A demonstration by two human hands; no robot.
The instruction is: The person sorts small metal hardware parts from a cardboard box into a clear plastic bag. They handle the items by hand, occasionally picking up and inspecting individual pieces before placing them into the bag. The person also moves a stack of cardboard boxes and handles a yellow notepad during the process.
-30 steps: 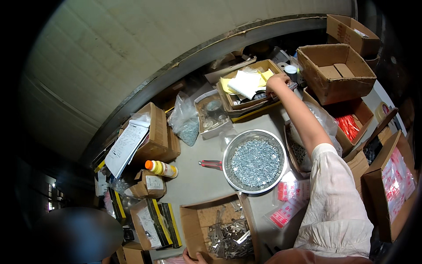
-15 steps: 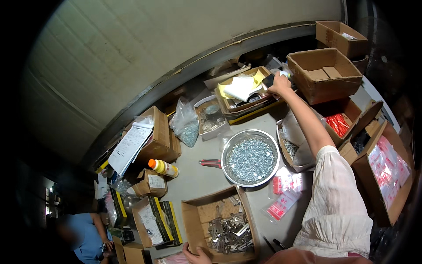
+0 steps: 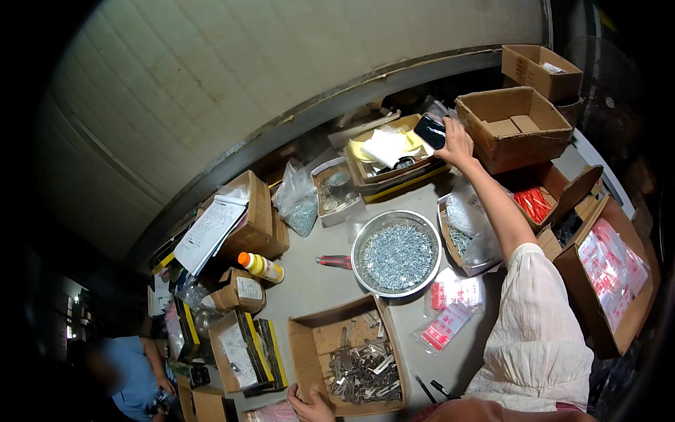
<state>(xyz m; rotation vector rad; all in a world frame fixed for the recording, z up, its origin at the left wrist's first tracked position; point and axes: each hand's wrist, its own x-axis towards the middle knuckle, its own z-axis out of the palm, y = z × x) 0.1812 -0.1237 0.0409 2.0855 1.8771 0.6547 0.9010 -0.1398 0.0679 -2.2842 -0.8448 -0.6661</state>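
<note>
Stretched out to the far side of the table, my right hand [image 3: 458, 143] grips a black smartphone [image 3: 431, 131] by its edge. The phone is tilted, its dark glossy face partly showing, above the right end of a box [image 3: 357, 169] with yellow and white papers [image 3: 385, 147]. At the lower edge, my left hand [image 3: 309, 406] rests with spread fingers on the near left corner of an open cardboard box [image 3: 320, 325]. Flat metal pieces [image 3: 362, 373] lie heaped inside that box. A round steel bowl [image 3: 357, 271] of small silvery parts stands beyond it.
A red-handled cutter [image 3: 334, 261] lies left of the bowl, near a yellow bottle [image 3: 261, 268] with an orange cap. Printed plastic bags [image 3: 447, 325] and pens [image 3: 441, 388] are on the right. Cardboard boxes [image 3: 517, 151] crowd the right side. A person in blue [image 3: 133, 373] sits at lower left.
My right hand has lifted the phone from among the boxes and turned it, so more of its dark face shows. The left hand stays at the box corner. The view has shifted slightly.
</note>
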